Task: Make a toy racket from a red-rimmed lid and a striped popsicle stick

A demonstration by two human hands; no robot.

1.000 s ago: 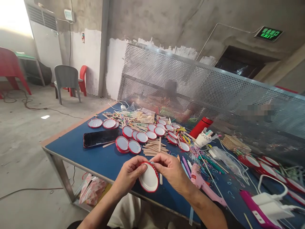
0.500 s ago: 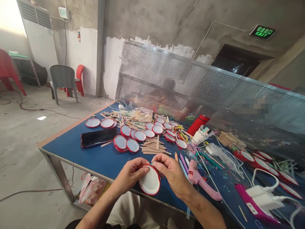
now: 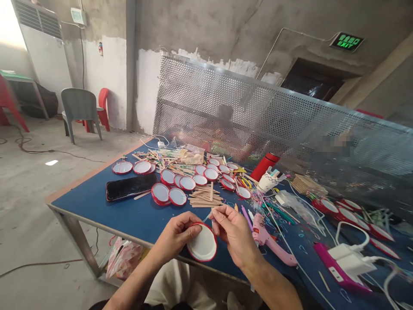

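My left hand pinches a white round lid with a red rim, thumb across its inner face. A thin light-blue strand runs from the lid's top edge to my right hand, whose thumb and fingertips are closed on it. Whether the strand is string or a strip I cannot make out. Beyond my hands lie several more red-rimmed lids on the blue table, beside a pile of wooden craft sticks.
A pink glue gun and a magenta power strip with chargers lie at the right. A black phone is at the left. A red bottle and a pen cup stand near the perforated metal screen.
My right hand has moved slightly away from the lid, and more of the light-blue strand shows between them. The left hand keeps its hold. The whole view has shifted a little.
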